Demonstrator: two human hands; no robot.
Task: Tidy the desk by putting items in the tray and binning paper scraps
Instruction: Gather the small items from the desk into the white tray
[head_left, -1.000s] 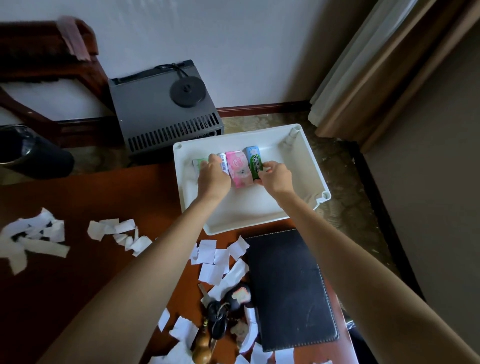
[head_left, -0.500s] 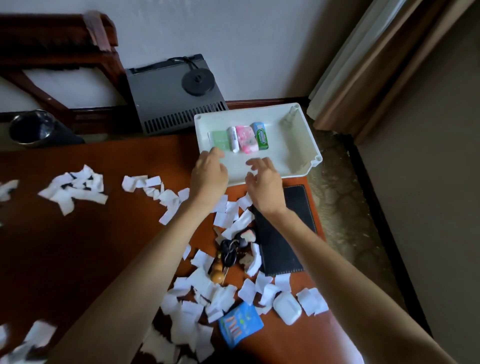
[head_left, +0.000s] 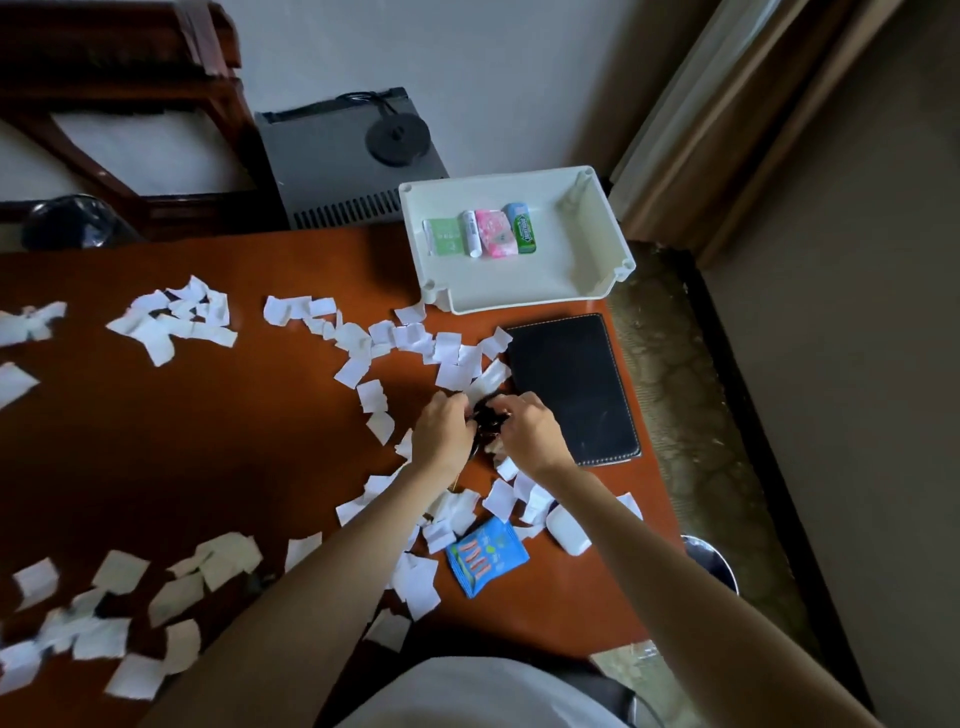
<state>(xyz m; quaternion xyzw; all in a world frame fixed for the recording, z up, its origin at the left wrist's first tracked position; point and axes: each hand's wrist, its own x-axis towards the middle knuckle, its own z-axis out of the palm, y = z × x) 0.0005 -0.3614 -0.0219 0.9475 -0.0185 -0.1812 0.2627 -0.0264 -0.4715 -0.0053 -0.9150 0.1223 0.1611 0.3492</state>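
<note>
The white tray (head_left: 597, 244) stands at the desk's far right corner. A green packet (head_left: 442, 237), a white tube (head_left: 470, 233), a pink packet (head_left: 494, 234) and a green tin (head_left: 522, 235) lie in a row inside it. My left hand (head_left: 444, 436) and my right hand (head_left: 527, 434) meet over a dark bunch of keys (head_left: 487, 414) beside the black notebook (head_left: 571, 387). Both hands curl their fingers around the keys, which are mostly hidden. Several white paper scraps (head_left: 171, 322) litter the brown desk. A blue snack packet (head_left: 485, 556) and a white earbud case (head_left: 568, 530) lie nearer me.
A black bin (head_left: 67, 223) sits beyond the desk's far left edge. A grey box with a black disc (head_left: 343, 156) stands on the floor behind the desk, next to a wooden chair frame (head_left: 130, 104). Curtains (head_left: 727, 104) hang at the right.
Both hands left the tray, where the small items stay in a row, and drew back towards me to close on the keys by the notebook. The camera tilted down.
</note>
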